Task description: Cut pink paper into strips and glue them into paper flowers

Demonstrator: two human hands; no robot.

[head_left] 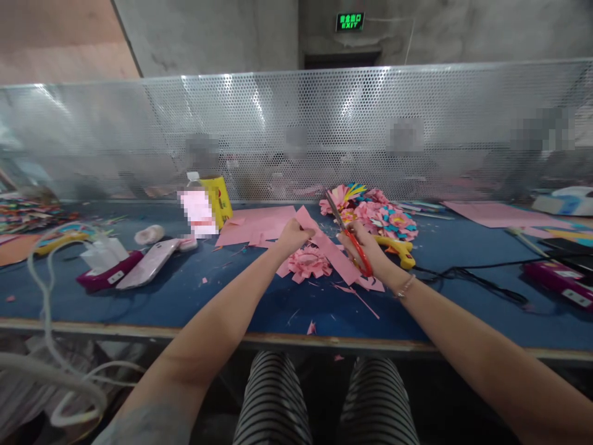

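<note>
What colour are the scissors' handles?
Red, clearest in the head view: the scissors sit in the right hand.

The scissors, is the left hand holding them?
No, the right hand holds the red scissors; the left hand grips pink paper.

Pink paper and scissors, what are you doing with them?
A person sits at a blue table. The left hand holds a strip of pink paper, and the right hand holds red-handled scissors with the blades against it. A pink paper flower lies under the hands, with more paper flowers and a yellow glue gun just behind.
</note>
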